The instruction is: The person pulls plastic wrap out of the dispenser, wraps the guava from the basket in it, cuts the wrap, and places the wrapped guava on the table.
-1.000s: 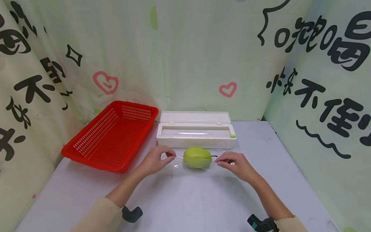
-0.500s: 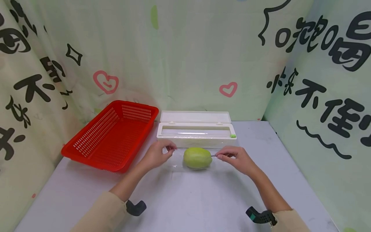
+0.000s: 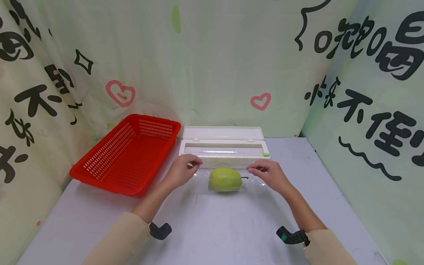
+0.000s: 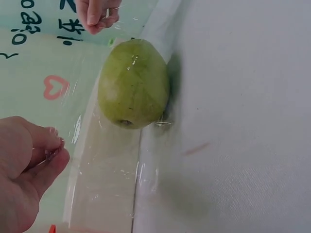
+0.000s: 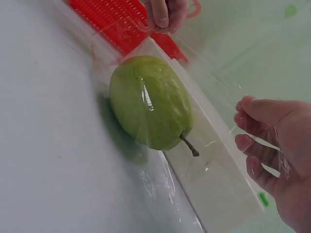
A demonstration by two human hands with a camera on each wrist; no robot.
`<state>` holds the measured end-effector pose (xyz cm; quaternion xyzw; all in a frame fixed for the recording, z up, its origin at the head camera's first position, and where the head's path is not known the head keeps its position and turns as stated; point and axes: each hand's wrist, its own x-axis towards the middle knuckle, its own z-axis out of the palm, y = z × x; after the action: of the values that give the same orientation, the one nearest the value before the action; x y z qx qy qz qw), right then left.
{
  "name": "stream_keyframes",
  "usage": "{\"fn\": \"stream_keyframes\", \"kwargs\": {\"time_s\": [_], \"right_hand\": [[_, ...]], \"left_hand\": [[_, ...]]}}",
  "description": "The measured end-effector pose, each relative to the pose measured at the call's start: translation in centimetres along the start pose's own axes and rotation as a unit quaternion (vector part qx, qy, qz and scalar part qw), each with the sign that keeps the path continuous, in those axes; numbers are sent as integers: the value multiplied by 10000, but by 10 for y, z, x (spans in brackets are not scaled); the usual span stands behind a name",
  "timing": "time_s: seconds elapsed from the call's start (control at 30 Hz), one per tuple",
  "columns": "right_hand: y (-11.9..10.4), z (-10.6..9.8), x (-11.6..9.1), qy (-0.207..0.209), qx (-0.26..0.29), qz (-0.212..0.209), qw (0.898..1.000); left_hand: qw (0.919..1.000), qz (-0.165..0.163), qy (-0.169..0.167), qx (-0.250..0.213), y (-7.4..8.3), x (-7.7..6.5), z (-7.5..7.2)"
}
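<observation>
A green pear (image 3: 226,179) lies on its side on the table, its thin stem (image 5: 190,145) pointing right. Clear cling film (image 5: 158,187) stretches over and around it, shiny and creased. To the pear's left, my left hand (image 3: 182,170) pinches a film edge between thumb and fingertips. My right hand (image 3: 269,173) pinches the film on the stem side, with a strand running across its fingers in the right wrist view. Both hands are slightly behind the pear, near the front of a white cling film dispenser (image 3: 225,163) whose lid (image 3: 222,132) stands raised.
A red perforated basket (image 3: 127,162) stands left of the dispenser. A green slider (image 3: 266,155) sits at the dispenser's right end. Printed curtains (image 3: 212,73) close off the back and sides of the white table (image 3: 225,228).
Both hands have moved away from me, from beside the pear towards the dispenser, with the film between their fingers. The pear stays in place.
</observation>
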<state>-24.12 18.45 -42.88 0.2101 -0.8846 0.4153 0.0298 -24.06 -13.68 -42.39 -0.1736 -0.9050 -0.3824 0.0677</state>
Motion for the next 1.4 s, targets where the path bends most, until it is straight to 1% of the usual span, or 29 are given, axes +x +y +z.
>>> {"fn": "stream_keyframes", "kwargs": {"time_s": [0.27, 0.37, 0.43, 0.53, 0.67, 0.8, 0.87, 0.97, 1.17, 1.4], "right_hand": [[8, 9, 12, 250, -397, 281, 9985], [10, 13, 15, 385, -435, 446, 9973], [13, 16, 17, 478, -453, 582, 9961], [18, 21, 20, 575, -453, 719, 9947], [23, 27, 24, 659, -521, 816, 9931], [27, 32, 26, 722, -596, 912, 9914], [29, 34, 27, 755, -641, 972, 9903], [31, 37, 27, 852, -788, 994, 9883], [35, 40, 29, 1138, -1275, 1225, 9776], [36, 41, 30, 1440, -1758, 1318, 9649]], "left_hand": [[9998, 72, 185, -80, -7, 6, 5], [9995, 110, 259, -125, -10, 9, 8], [9994, 126, 316, -71, -13, 10, 10], [9993, 44, 358, 65, -17, 13, 14], [9985, -225, 385, 332, -21, 16, 20], [9966, -474, 457, 493, -25, 18, 26], [9958, -551, 525, 509, -27, 18, 29], [9947, -546, 649, 587, -27, 19, 32], [9904, -604, 847, 911, -28, 25, 37], [9879, -791, 951, 931, -25, 29, 38]]}}
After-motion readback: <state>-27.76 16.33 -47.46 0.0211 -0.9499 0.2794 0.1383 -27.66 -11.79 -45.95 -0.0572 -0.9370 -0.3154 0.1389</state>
